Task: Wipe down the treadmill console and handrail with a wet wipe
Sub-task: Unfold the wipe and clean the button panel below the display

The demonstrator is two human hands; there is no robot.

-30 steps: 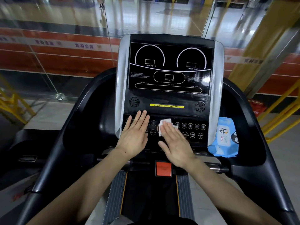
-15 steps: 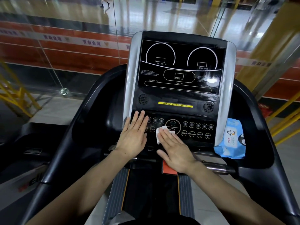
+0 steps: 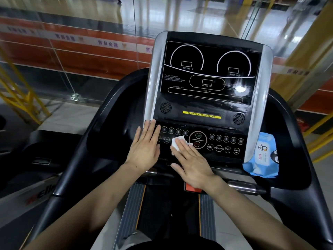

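Both hands are flat on the button panel (image 3: 225, 143) of the treadmill console (image 3: 207, 82) here. The right hand (image 3: 191, 164) has its fingers straight and pressed down on a small white wet wipe (image 3: 175, 143), so the wipe is pinned under the fingertips, not pinched or balled up. Only the far edge and left corner of the wipe peek out past the fingers. It sits just left of the round START/STOP dial (image 3: 197, 139), with the fingertips touching the dial's lower left edge.

The left hand (image 3: 145, 147) lies just beside the right one, fingers straight and a bit spread, palm down on the left end of the button row, holding nothing. Its fingertips reach up to the silver side trim (image 3: 153, 78) of the console.

Off to the right of the right hand, well apart from it, a blue pack of wipes (image 3: 261, 157) leans in the black side pocket next to the console. Below the right wrist there's an orange-red safety tab (image 3: 192, 190), partly covered by the hand, and the metal handrail bar (image 3: 241, 186) runs out to the right from there. The belt (image 3: 167, 213) shows between the forearms.
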